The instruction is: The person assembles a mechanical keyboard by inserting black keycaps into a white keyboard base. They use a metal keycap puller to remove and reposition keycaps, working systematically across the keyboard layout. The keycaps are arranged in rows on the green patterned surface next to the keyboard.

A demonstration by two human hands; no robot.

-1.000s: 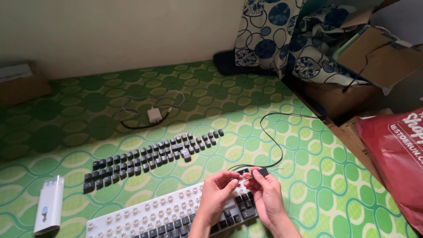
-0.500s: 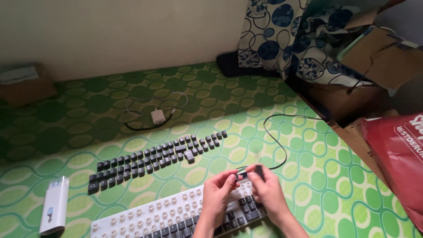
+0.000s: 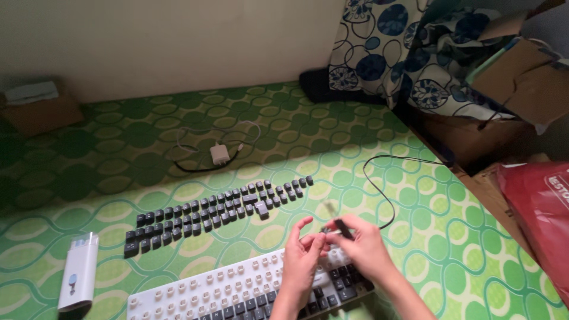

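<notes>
Your right hand (image 3: 364, 246) pinches a small dark keycap (image 3: 342, 227) over the white keyboard base (image 3: 237, 290), and your left hand (image 3: 303, 255) meets it with fingers spread. A thin black cable (image 3: 379, 189) loops away on the green patterned floor mat (image 3: 118, 136). Rows of dark loose keycaps (image 3: 207, 210) lie beyond (a white charger (image 3: 220, 154) farther back). A white rectangular case (image 3: 78, 278) rests at left.

head cam | looks down, forward | close above keyboard (image 3: 237, 290) | floor mat (image 3: 148, 130) beyond
</notes>
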